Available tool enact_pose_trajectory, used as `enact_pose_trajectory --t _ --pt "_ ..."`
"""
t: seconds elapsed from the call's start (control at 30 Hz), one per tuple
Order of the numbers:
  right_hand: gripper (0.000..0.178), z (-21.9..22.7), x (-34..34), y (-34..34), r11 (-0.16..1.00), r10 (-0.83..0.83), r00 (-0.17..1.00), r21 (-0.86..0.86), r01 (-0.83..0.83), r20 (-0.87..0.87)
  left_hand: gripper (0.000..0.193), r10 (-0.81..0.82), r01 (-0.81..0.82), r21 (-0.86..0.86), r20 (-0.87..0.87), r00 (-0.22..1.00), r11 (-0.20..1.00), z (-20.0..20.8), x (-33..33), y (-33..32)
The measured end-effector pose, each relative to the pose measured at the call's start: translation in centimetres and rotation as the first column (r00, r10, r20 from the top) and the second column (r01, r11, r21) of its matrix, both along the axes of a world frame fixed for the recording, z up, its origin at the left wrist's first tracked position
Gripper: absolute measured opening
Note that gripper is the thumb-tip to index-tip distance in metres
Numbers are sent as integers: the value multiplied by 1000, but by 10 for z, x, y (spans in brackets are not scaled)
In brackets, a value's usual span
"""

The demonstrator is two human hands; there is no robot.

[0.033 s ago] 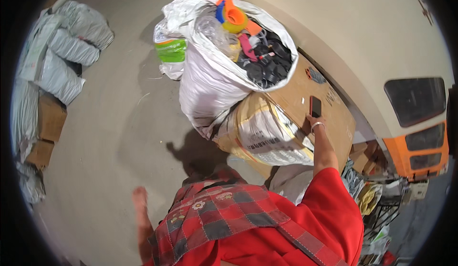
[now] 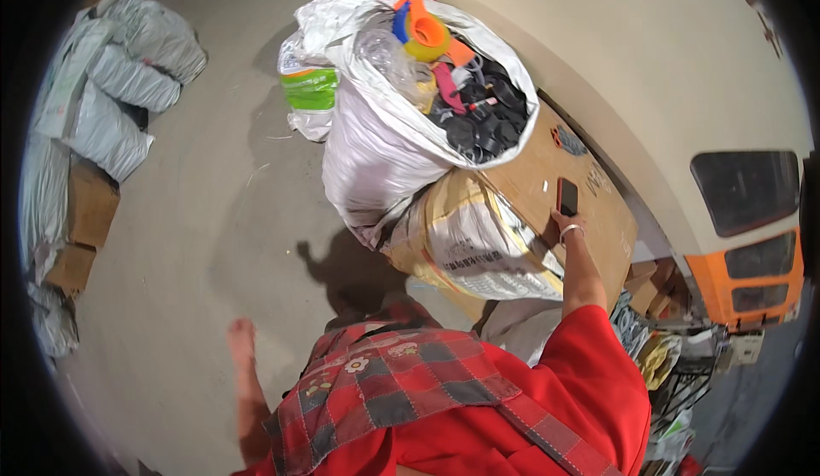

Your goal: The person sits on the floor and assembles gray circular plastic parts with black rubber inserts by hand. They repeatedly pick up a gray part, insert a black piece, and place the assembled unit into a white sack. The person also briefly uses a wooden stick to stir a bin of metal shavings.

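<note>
My right hand (image 2: 570,222) is closed round the lower end of a dark smartphone (image 2: 567,196) with a red edge, above a brown cardboard sheet or box top (image 2: 525,161). Out over the floor at the left hangs my left hand (image 2: 242,336), smeared and with its fingers not clear; no object shows in it. Ahead stands a large white sack (image 2: 384,138), its mouth rolled wide. Black pieces (image 2: 487,121), a pink piece (image 2: 447,87) and an orange, blue and yellow plastic thing (image 2: 424,32) lie inside.
Grey plastic parcels (image 2: 107,134) and brown cartons (image 2: 91,207) line the left side. A printed white woven sack (image 2: 465,237) lies against the cardboard. The big beige and orange machine (image 2: 598,40) curves along the right. Small items (image 2: 568,138) rest on the cardboard's far part.
My left hand has swung a little to the left and upward in the picture. My right hand still holds the phone; the whole view has shifted slightly.
</note>
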State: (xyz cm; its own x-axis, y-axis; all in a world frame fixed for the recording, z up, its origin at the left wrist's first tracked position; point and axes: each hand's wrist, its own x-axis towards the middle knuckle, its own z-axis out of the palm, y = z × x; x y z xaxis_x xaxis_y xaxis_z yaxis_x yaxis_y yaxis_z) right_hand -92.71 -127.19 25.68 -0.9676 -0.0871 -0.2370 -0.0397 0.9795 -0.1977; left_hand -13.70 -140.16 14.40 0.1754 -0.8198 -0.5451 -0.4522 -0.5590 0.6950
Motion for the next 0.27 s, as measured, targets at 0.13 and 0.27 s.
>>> enact_pose_trajectory --t 0.13,0.27 --pt "99 -27 -39 8 981 27 998 -192 -38 -60 50 17 -151 -214 -524 852 965 139 -120 -94" --pt "93 -32 -44 12 896 68 996 -443 -39 50 48 -343 60 -351 -839 423 934 249 -237 -105"
